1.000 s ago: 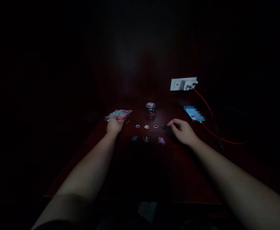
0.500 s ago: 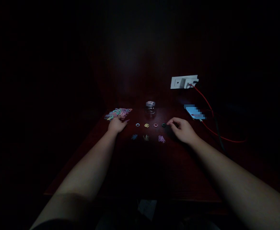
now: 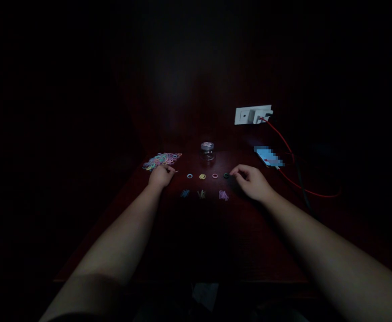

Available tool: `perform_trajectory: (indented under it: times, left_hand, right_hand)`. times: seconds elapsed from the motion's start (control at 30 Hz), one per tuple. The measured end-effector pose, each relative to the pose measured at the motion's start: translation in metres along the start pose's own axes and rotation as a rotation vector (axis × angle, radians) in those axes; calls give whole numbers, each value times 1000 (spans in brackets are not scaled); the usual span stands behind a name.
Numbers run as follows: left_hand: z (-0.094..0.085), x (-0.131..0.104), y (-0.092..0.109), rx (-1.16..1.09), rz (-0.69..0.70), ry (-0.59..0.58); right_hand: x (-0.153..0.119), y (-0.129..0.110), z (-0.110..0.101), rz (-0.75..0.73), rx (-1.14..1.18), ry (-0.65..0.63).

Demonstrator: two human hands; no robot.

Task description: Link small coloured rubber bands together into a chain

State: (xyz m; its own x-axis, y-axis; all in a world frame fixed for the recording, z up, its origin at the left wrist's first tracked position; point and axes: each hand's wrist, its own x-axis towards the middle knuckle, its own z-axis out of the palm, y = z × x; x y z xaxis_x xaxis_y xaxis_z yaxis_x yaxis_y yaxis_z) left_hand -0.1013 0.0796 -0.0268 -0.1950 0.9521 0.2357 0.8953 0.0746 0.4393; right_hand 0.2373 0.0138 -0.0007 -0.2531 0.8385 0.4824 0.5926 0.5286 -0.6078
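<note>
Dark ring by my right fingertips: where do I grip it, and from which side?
The dark ring lies flat on the table, last in the row, by the right hand. Probably best pinched from above across its rim, coming from the right, since the pink ring sits on its left.

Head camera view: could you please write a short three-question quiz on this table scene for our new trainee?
1. True or false: the left hand rests beside the heap of small coloured bands.
2. How many rings lie in the row between the hands?
3. What stands behind that row: A a glass jar, B a mug?

Key: 1 true. 2 four, the dark ring nearest the right hand. 3 A.
</note>
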Motion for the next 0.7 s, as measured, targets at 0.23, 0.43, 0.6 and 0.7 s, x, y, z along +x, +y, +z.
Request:
perform_trajectory:
  times: [0.23, 0.43, 0.6, 0.7]
  left_hand:
    - [3, 2, 1, 33, -27, 32]
    - [2, 2, -1, 28, -47, 60]
    - [1, 3, -5, 40, -83, 80]
    - [3, 3, -5, 56, -57, 71]
  right_hand:
    - [-1, -3, -1, 1, -11, 2]
    - [0, -2, -1, -5, -6, -9]
    - [0, -2, -1, 6, -13, -8]
    - [-1, -3, 0, 5, -8, -8]
